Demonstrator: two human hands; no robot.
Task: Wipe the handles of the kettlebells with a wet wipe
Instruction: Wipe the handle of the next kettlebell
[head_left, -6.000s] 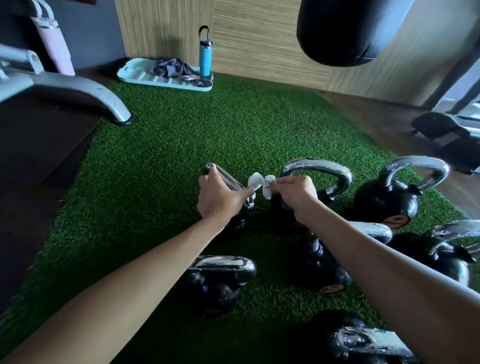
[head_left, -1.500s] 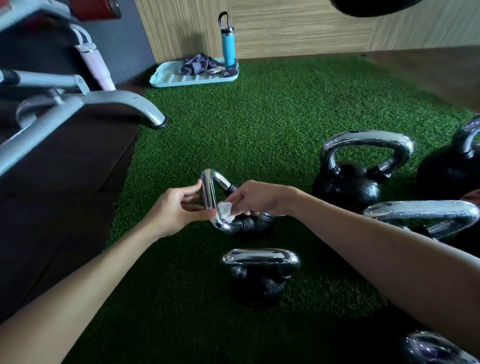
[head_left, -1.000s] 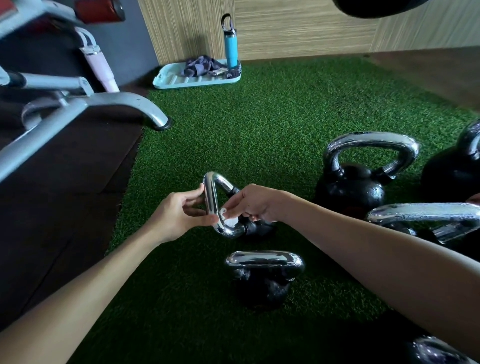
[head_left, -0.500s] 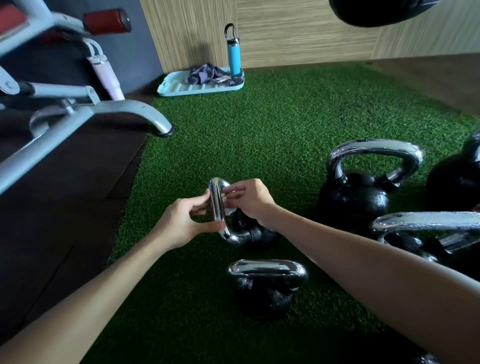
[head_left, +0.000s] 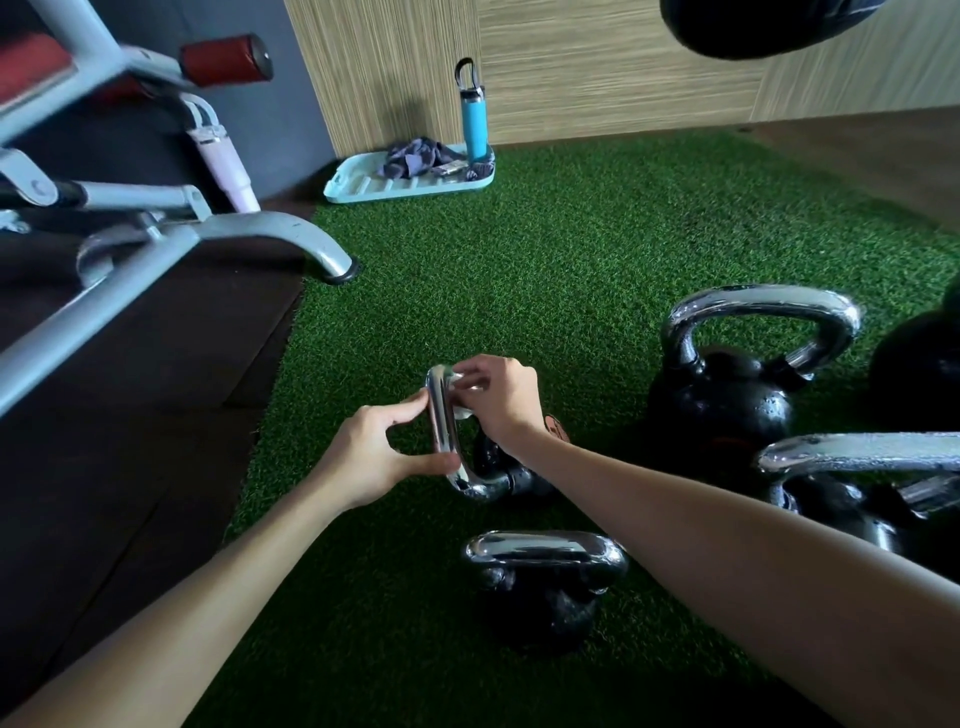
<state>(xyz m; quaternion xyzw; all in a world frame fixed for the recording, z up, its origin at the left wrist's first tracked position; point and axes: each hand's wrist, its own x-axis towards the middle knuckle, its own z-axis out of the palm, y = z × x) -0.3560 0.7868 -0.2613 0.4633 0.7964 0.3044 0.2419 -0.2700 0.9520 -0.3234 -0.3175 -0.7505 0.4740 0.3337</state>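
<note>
Small kettlebell (head_left: 501, 470) lies tipped on grass mat (head_left: 519, 260), handle (head_left: 441, 421) bar runs away from person. Left hand (head_left: 374, 457) pinches near end. Right hand (head_left: 501, 397) fingers closed on wet wipe (head_left: 462, 414) at far end; next stroke probably toward left hand.

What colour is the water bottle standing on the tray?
Light blue water bottle, dark cap; head view.

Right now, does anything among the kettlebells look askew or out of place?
Only the small kettlebell is tipped over. The left hand holds its handle while the right hand presses the wet wipe on it, so that looks deliberate. The near kettlebell and the large kettlebell stand upright. No spill or damage shows.
</note>
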